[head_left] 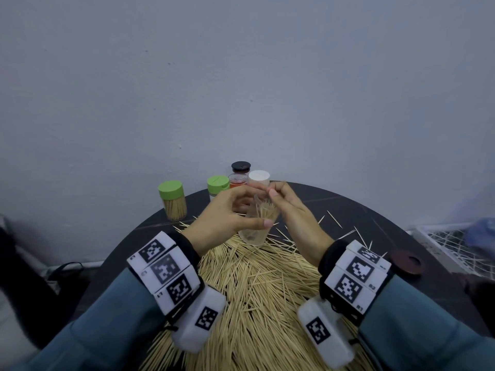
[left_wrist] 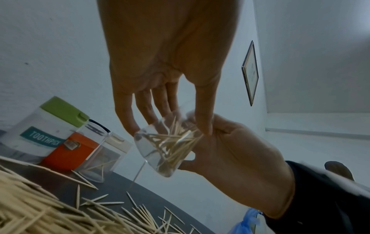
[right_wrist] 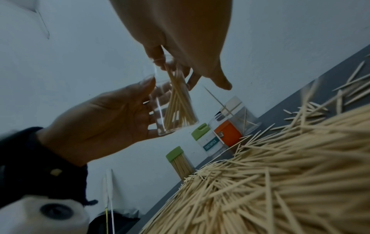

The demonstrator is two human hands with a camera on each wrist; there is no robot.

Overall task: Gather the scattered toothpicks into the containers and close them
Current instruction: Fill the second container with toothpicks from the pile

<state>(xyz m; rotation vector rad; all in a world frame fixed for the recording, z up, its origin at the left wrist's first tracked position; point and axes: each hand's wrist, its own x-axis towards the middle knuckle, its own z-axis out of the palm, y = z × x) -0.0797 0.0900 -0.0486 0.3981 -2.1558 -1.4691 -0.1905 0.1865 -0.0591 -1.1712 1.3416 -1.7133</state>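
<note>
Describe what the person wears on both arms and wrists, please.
Both arms are in blue-grey sleeves with dark cuffs. Each wrist carries a band of white blocks printed with black square fiducial markers and small black characters, held by black straps. Under each wrist hangs a rounded white camera housing, also bearing a marker. The left hand and right hand are bare, without gloves.

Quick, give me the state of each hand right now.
Left hand: holds the clear plastic container off the table.
Right hand: pinches wooden toothpicks at the container's mouth.

Can't make out the far green-lidded jar (head_left: 216,186) much, mostly hidden behind the left hand (head_left: 222,218); toothpick pile (head_left: 257,303) cut off at bottom edge.
</note>
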